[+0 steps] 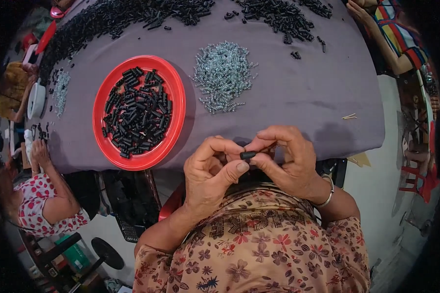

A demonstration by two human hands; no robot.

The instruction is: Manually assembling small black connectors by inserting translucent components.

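Observation:
Just beyond the front edge of my body, a small black plastic cylinder (247, 155) is pinched between my two hands. My left hand (211, 168) has its thumb and fingertips at the left end of it. On the other end, my right hand (291, 158) grips with thumb and forefinger. Left of my hands on the cloth stands a red plate (177, 117) heaped with black plastic pieces (137, 107). Straight ahead lies a pile of small silvery metal springs (223, 73). Whether a spring sits within the cylinder cannot be seen.
A grey-purple cloth (298, 97) covers the table. Large heaps of black pieces (278, 22) lie along its far side. Two thin yellow sticks (349, 116) rest near the right corner. Other people sit at the left and far right; a black crate (127, 205) stands below the table's edge.

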